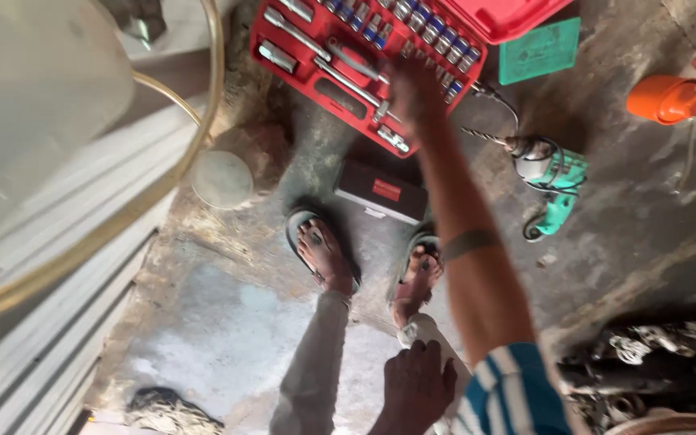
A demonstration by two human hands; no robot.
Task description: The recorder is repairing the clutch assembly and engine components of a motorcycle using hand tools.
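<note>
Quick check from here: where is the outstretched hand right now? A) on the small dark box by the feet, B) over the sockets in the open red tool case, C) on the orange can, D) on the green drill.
B: the right hand reaches over the row of sockets in the red tool case, well apart from the green drill.

A teal electric drill (556,187) with a twist bit lay just right of the reaching hand. An orange plastic funnel (670,97) sat further right, a green card (540,50) above the drill, a small dark box (382,190) below that hand.
</note>
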